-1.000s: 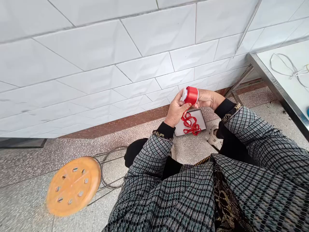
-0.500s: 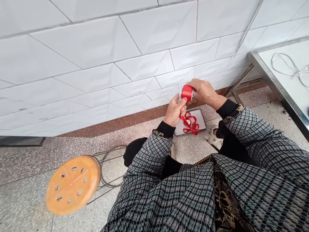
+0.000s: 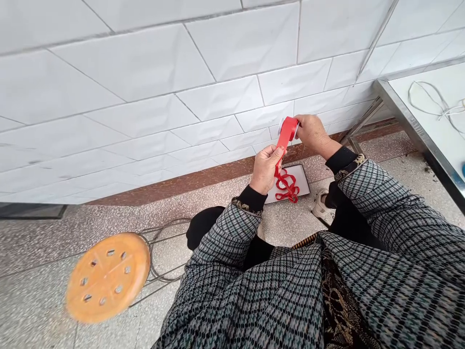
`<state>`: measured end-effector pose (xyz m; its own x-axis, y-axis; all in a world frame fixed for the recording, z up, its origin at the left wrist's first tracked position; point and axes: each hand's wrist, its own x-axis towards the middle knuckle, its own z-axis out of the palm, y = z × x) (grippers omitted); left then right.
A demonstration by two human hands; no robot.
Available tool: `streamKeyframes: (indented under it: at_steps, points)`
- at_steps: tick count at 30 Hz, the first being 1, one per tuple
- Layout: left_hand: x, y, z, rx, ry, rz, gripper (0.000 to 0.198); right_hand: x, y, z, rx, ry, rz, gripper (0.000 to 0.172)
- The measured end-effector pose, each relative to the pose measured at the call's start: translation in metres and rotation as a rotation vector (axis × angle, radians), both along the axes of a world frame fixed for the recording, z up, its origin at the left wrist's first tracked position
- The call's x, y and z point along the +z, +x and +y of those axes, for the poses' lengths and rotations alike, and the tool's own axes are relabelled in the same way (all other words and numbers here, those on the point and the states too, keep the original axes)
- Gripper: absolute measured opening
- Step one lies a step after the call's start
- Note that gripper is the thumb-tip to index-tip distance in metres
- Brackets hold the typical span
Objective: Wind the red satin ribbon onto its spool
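Note:
My right hand [image 3: 311, 133] grips a spool of red ribbon [image 3: 290, 127] with white rims by its right side. A short flat stretch of red ribbon [image 3: 284, 140] runs down from the spool to my left hand [image 3: 268, 168], which pinches it between thumb and fingers. Below the left hand the loose end drops in a heap of loops [image 3: 287, 186]. These loops hang over or rest on a white, dark-edged tray or box lid [image 3: 302, 180] on the floor; which of the two I cannot tell.
An orange round stool [image 3: 109, 277] with holes in its seat and thin metal legs stands at lower left. White tiled wall [image 3: 163, 97] rises in front. On the right is a metal-edged table [image 3: 407, 116] with a white cable [image 3: 441, 104] on it.
The spool has moved up and right with my right hand. My left hand has slid slightly down, away from it, and a length of ribbon now stretches between them.

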<state>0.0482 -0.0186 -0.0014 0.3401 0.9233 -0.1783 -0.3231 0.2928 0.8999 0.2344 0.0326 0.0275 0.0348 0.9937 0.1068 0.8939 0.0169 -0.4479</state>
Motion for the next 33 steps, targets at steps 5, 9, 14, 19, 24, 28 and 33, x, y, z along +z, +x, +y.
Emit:
streamKeyframes:
  at_steps: [5,9,14,19,24,28,33]
  points:
    - [0.006,-0.003,-0.003,-0.007,0.024,0.003,0.047,0.007,0.001,-0.005,0.005,0.066,-0.153,0.038]
    - [0.005,-0.004,-0.003,-0.013,0.024,0.056,0.043,0.01,0.002,-0.006,-0.004,0.079,-0.125,0.035]
    - [-0.003,-0.003,0.004,-0.025,0.036,0.087,0.042,0.002,-0.001,0.001,0.02,-0.073,0.367,0.022]
    - [-0.009,0.0,0.009,0.014,0.111,0.125,0.041,0.005,-0.013,-0.005,0.015,-0.323,0.878,0.016]
    - [-0.014,0.002,0.011,0.094,0.135,0.094,0.036,0.01,-0.019,-0.014,0.091,-0.487,1.134,0.011]
    - [-0.015,0.001,0.011,0.081,0.083,0.027,0.045,0.003,-0.017,-0.012,0.179,-0.559,1.245,0.024]
    - [-0.013,-0.005,0.014,-0.079,0.103,-0.05,0.095,-0.012,-0.016,-0.007,0.376,-0.771,1.345,0.038]
